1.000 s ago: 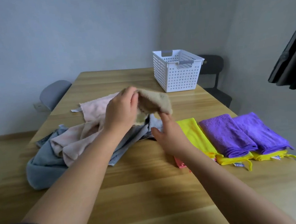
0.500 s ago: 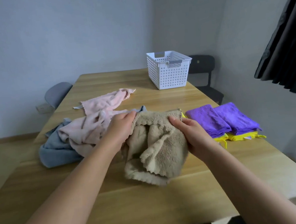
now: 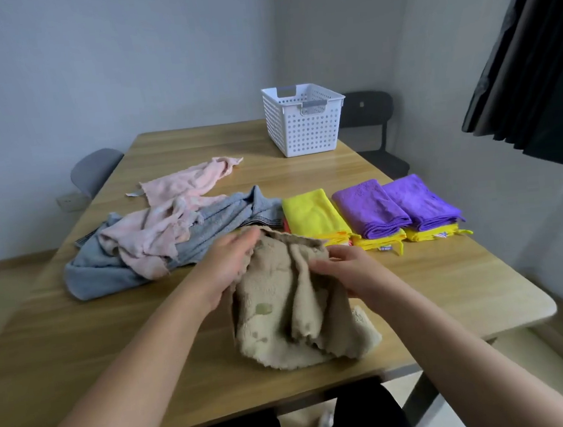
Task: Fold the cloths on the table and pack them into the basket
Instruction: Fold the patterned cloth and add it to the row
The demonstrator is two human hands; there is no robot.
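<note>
Person at worktop (image 3: 78,336). Tan cloth (image 3: 282,302) right in front, unfolded, bunched.

Left hand (image 3: 225,270): fingers (image 3: 245,246) curled over cloth's top-left edge, a bit blurred. Right hand (image 3: 354,273): fingers (image 3: 323,264) pinch a ridge near top-right. Both have hold of it; neither lies flat. Top edge raised betw. the two hands. Lower part sags below the fingers and lies rumpled on the worktop, close to its front edge.

Step, by judgement: opening cloth out flat ahead of first fold.

Risks:
- Grips look to sit on ridges, not true corners. Pulled apart like this, cloth prob. opens skewed, giving a crooked fold.
- Hem lies wrist-side of the fingers, near worktop's edge. A drag that way could slide it off.
- Just beyond left fingers: grey-blue cloth (image 3: 107,275) w/ nearer pink cloth (image 3: 145,240) on top. A wide flick could snag that heap.
- Just beyond right fingers: folded yellow cloth (image 3: 310,210); further right, purple stack (image 3: 369,208) and second purple stack (image 3: 419,200). A sweep of the tan cloth may knock them out of square, meaning refolding.
- Fabric looks thick, limp; prob. won't hold a crease w/o pressing.

Basket (image 3: 304,121) well beyond the fingers at far end. Folded stacks not yet packed.
</note>
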